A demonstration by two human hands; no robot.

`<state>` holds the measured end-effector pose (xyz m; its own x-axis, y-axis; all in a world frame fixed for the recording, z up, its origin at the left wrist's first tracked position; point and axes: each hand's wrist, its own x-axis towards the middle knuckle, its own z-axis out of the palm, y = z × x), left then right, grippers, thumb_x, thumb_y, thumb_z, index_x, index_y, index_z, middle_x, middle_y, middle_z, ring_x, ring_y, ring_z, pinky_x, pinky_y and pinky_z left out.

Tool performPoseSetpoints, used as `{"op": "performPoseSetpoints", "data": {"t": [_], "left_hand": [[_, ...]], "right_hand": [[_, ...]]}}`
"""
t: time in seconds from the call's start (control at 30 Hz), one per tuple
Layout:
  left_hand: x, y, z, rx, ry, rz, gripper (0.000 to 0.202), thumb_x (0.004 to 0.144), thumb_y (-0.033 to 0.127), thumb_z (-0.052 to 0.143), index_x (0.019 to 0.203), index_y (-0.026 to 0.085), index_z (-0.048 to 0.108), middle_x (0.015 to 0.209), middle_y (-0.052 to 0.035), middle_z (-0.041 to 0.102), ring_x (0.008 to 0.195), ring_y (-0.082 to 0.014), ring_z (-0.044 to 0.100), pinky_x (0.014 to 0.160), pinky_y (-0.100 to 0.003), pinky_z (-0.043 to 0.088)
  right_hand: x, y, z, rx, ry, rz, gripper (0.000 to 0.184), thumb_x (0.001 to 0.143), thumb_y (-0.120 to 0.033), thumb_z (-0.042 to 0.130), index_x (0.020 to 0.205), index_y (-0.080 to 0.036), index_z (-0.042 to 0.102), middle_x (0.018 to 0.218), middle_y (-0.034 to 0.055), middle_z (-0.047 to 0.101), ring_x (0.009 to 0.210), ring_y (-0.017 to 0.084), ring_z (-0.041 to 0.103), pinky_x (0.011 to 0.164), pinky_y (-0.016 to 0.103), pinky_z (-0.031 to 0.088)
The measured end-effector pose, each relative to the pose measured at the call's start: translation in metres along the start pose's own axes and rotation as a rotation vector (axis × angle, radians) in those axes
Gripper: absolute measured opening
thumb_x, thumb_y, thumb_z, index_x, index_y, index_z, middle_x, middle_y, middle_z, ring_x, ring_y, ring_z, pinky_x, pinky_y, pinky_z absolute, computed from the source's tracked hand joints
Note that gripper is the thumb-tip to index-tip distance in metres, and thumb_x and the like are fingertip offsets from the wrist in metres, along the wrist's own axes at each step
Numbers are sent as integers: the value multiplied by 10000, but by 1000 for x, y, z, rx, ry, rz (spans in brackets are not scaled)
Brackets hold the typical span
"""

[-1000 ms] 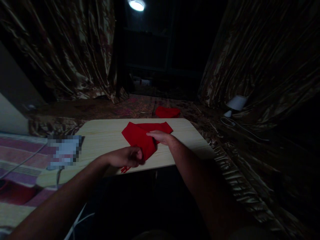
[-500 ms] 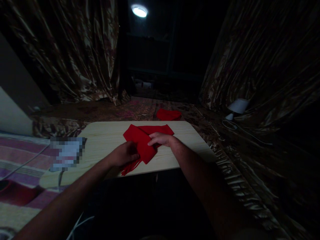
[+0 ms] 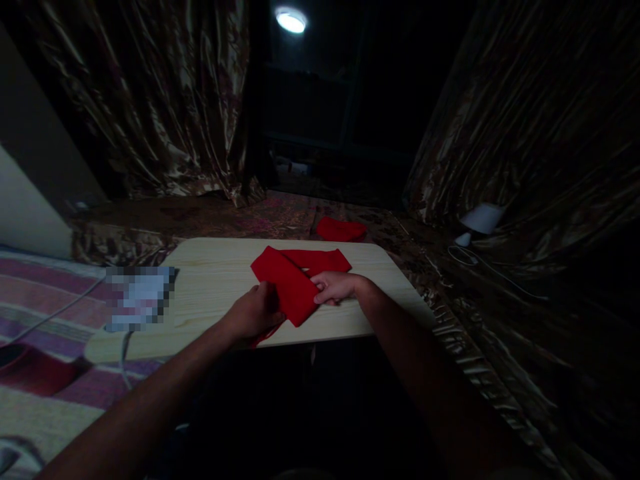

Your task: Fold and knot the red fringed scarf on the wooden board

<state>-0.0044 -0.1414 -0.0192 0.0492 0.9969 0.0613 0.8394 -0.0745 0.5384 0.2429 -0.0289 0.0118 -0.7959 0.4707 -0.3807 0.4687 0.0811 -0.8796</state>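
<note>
A red scarf [image 3: 287,280] lies folded across itself on the pale wooden table [image 3: 215,267], its fringe mostly hidden by my left hand near the front edge. My left hand [image 3: 255,310] grips the scarf's left side, fingers curled and thumb along the cloth. On the other side, my right hand [image 3: 334,287] pinches the right edge of the front layer. Between the crossed layers a small gap of tabletop shows. The back layer stretches to the right behind my right hand.
Behind the table lies another red cloth item [image 3: 341,230]. A small white lamp [image 3: 483,219] with a cord stands at the right. A blurred-out flat object [image 3: 141,297] rests on the table's left end, beside a striped bedspread [image 3: 45,287]. Patterned curtains [image 3: 200,100] hang behind.
My right hand has shifted right, from on top of the scarf to its right edge. My left hand has closed more firmly on the left side, covering most of the fringe. The view has tilted slightly.
</note>
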Motion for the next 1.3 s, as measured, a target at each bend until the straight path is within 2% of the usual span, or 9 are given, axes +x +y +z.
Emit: {"op": "performPoseSetpoints", "data": {"t": [0.13,0.27,0.47,0.6,0.7,0.8,0.9,1.17,1.3], "left_hand": [[2,5,-1,42,-89,-96,584,818,542,657,1286,200,584,1171,-149,739,1023,-298,716,787,-335,524],[8,7,1,156,-151,-116,434,883,542,554,1143,216,679,1084,-127,766,950,-274,723,734,-307,491],[18,5,0,138,-170,-77,389,932,477,455,978,212,736,984,-117,776,844,-250,717,686,-314,469],[26,-5,-5,109,95,-74,416,931,467,448,1011,194,753,988,-130,774,916,-272,712,743,-326,506],[35,-19,-8,90,221,125,396,899,415,505,1143,217,745,1188,-109,743,1116,-271,664,923,-334,509],[44,-34,-8,143,152,271,480,864,385,546,1278,198,702,1356,-115,668,1247,-276,600,1053,-350,463],[50,-42,-9,221,41,247,501,874,368,508,1297,179,698,1316,-127,692,1184,-289,639,1010,-369,490],[58,-37,-14,389,33,275,549,854,401,506,1339,208,676,1269,-96,719,1092,-295,676,926,-372,517],[58,-34,-16,368,-1,261,564,855,454,513,1354,235,659,1283,-78,713,1141,-282,653,979,-359,494]], "right_hand": [[0,7,7,-62,71,-33,282,690,-162,792,949,-147,682,806,-30,711,677,94,641,600,165,466],[-2,14,14,-96,81,96,293,807,-289,767,1028,-165,620,619,-61,632,464,86,582,439,156,402],[-7,21,24,-75,255,100,226,865,-289,722,1012,-182,587,528,-96,551,341,62,470,342,149,307],[-13,24,25,30,346,65,212,842,-297,737,935,-183,584,561,-106,538,324,26,347,321,167,209],[-18,25,24,108,322,45,216,818,-247,726,947,-186,565,637,-91,595,350,27,386,338,169,237],[-22,27,26,90,309,50,201,817,-216,710,950,-190,562,607,-92,585,356,46,422,354,173,273],[-23,27,29,27,352,97,167,846,-246,707,871,-189,552,511,-104,510,349,57,418,363,175,272],[-16,25,37,43,459,108,118,877,-242,666,843,-185,568,512,-104,480,350,50,343,374,196,218],[-6,37,36,49,551,56,104,851,-195,673,827,-183,572,622,-62,582,468,67,462,445,187,298]]}}
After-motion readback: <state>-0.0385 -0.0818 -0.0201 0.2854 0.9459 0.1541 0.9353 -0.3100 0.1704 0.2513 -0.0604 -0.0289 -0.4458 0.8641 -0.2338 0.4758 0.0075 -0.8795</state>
